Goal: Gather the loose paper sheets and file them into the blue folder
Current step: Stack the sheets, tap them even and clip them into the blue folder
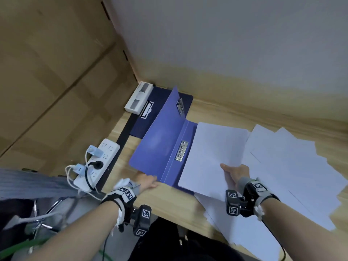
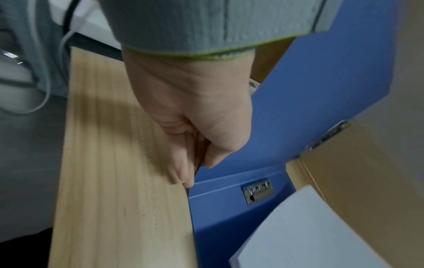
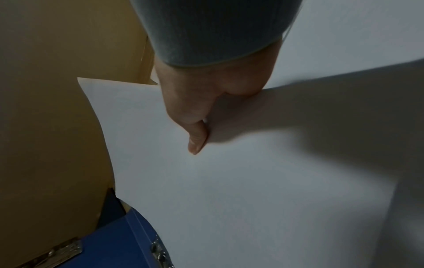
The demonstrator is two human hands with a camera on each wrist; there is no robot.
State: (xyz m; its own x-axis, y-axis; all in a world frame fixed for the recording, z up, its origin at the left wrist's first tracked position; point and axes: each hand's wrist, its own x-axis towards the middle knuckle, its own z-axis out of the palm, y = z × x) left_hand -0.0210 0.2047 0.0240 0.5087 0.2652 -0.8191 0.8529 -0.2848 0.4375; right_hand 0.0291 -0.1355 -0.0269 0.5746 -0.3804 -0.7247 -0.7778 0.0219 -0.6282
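The blue folder [image 1: 160, 146] lies open on the wooden desk, its left cover tilted up and a metal clip [image 1: 181, 150] beside the spine. My left hand [image 1: 148, 182] pinches the near corner of that raised cover [image 2: 321, 90], thumb on the inside. My right hand [image 1: 232, 174] grips a white paper sheet [image 1: 212, 153] by its near edge, thumb [image 3: 196, 139] on top, and holds it over the folder's right half. Several loose sheets [image 1: 293, 166] are fanned out on the desk to the right.
A darker blue clipboard [image 1: 148, 112] and a white box [image 1: 138, 99] sit at the back left corner by the wall. A white power strip [image 1: 98, 162] with plugs and cables lies past the desk's left edge. A chair frame [image 1: 41, 221] stands below left.
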